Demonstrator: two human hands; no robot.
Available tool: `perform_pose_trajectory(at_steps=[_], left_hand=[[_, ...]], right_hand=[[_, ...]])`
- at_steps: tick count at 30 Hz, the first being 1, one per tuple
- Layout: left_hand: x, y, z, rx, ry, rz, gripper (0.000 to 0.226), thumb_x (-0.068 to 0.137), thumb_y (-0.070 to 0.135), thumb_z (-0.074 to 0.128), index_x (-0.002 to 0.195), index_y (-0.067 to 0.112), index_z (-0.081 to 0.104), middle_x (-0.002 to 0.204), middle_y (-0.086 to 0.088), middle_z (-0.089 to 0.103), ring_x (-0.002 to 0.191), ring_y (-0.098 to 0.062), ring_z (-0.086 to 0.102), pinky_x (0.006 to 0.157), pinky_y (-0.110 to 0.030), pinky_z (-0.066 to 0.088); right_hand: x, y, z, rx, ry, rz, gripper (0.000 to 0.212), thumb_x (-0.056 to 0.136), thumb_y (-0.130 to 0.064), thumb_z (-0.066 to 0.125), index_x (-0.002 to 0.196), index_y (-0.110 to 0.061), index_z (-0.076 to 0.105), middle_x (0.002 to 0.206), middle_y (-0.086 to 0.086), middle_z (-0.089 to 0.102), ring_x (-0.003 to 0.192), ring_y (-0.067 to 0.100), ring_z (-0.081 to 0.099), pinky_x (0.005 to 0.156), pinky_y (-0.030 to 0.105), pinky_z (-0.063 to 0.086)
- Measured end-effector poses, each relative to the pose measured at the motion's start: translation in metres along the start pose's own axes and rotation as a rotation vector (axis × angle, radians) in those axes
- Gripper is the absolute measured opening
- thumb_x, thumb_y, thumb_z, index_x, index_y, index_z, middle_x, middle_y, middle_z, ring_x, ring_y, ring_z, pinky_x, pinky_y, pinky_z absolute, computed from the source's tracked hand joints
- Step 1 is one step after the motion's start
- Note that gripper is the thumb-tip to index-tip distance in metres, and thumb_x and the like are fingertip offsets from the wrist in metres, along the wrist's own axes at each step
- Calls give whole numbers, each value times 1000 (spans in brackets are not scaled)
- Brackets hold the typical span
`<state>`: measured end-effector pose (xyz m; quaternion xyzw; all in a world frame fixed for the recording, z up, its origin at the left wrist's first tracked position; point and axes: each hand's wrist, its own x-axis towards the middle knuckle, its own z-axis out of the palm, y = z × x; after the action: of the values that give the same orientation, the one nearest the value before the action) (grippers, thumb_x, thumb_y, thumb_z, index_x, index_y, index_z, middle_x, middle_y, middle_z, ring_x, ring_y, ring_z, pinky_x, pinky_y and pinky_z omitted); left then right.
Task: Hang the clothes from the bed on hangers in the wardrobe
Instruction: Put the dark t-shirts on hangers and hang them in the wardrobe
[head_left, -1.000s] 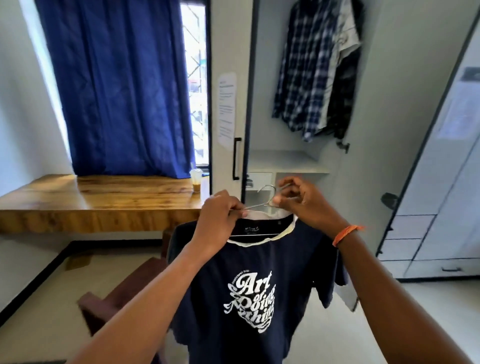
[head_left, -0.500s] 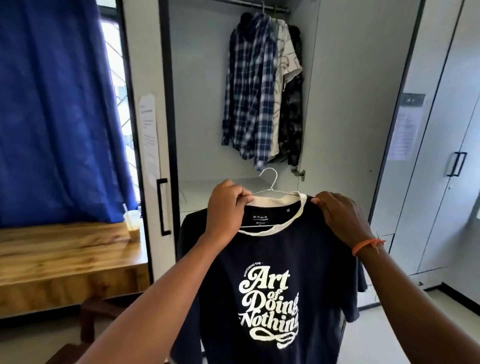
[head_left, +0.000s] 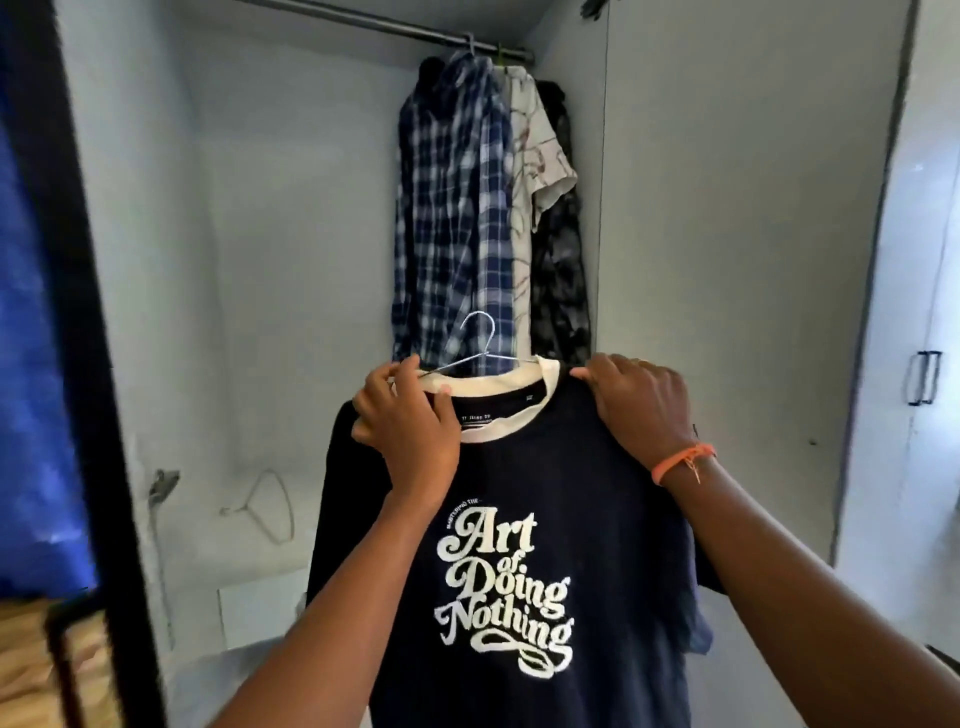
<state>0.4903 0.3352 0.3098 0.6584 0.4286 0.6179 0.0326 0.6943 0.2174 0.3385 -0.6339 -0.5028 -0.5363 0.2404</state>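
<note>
One navy T-shirt (head_left: 519, 545) on one wire hanger (head_left: 480, 348), left hand (head_left: 408, 421) and right hand (head_left: 641, 402) both gripping its shoulders. Three garments (head_left: 483, 218) crowd rail (head_left: 395, 23) far right; left rail free.

1 head-worn view, facing forward – slightly upward, close before the open wardrobe (head_left: 291, 218)

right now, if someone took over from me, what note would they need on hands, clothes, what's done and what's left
Left hand grips the navy t-shirt at its collar and the wire hanger inside it.
Right hand grips the shirt's other shoulder.
Done: shirt is on its hanger; three shirts hang on the wardrobe rail.
Left: hook this hanger onto the rail. A spare hanger lies on the shelf.
</note>
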Motion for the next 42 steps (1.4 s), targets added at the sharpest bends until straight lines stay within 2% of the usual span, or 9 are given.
perform_pose_trajectory(at_steps=[6,10,13,17,22,24,28,35,42], left_hand=[[65,-16,98,-296,48,-114,47,91,23,65,130,5,46,130,-15,43,118,-28,44,100,-38,38],[146,-4,147,-454,36,-128,35,93,20,63,121,6,46,119,-8,51,107,-21,54,89,-27,42],[216,8,170,-444,-99,-187,31,93,27,63,119,13,55,112,1,61,103,-17,60,83,-27,43],[293,15,190,-340,-192,-67,38,93,28,63,128,16,56,124,-1,63,115,-18,59,99,-32,47],[376,10,206,-291,-214,43,53,93,26,63,141,13,48,137,-5,56,124,-21,55,103,-31,45],[408,6,214,-319,-212,58,54,92,23,64,143,13,47,139,-5,55,126,-21,54,106,-34,44],[477,7,229,-392,-261,86,58,90,18,64,145,17,45,141,-5,54,125,-21,55,107,-37,46],[549,2,256,-383,-280,219,56,89,13,64,143,16,49,139,-7,56,121,-22,57,96,-25,47],[582,-27,261,-255,-285,303,43,90,11,63,133,16,59,135,-9,57,120,-24,58,101,-31,48]], right_hand=[[106,10,89,-25,11,-12,32,99,-38,55,80,-12,61,67,7,67,53,33,64,48,27,28],[196,11,133,14,-12,-27,32,103,-39,47,98,-9,57,75,11,69,63,36,66,48,32,30],[269,11,165,10,35,-9,22,104,-31,45,106,-10,50,88,12,70,79,38,69,57,39,36],[357,3,193,15,125,-8,8,98,-12,51,104,-8,52,90,15,70,81,41,68,56,37,33],[445,-11,221,1,264,-25,21,98,-7,44,115,-2,55,107,25,68,99,47,65,67,41,40],[471,-15,229,5,284,20,31,98,-5,40,125,2,54,120,31,62,112,51,59,81,47,47],[526,-29,247,-73,297,68,27,97,-6,45,117,0,61,116,26,66,109,47,62,94,48,47],[591,-45,274,-177,345,109,26,95,-3,43,116,-1,59,116,22,66,108,43,63,85,42,49],[639,-32,294,-261,407,218,23,92,0,50,113,5,59,114,26,65,106,45,63,84,44,49]])
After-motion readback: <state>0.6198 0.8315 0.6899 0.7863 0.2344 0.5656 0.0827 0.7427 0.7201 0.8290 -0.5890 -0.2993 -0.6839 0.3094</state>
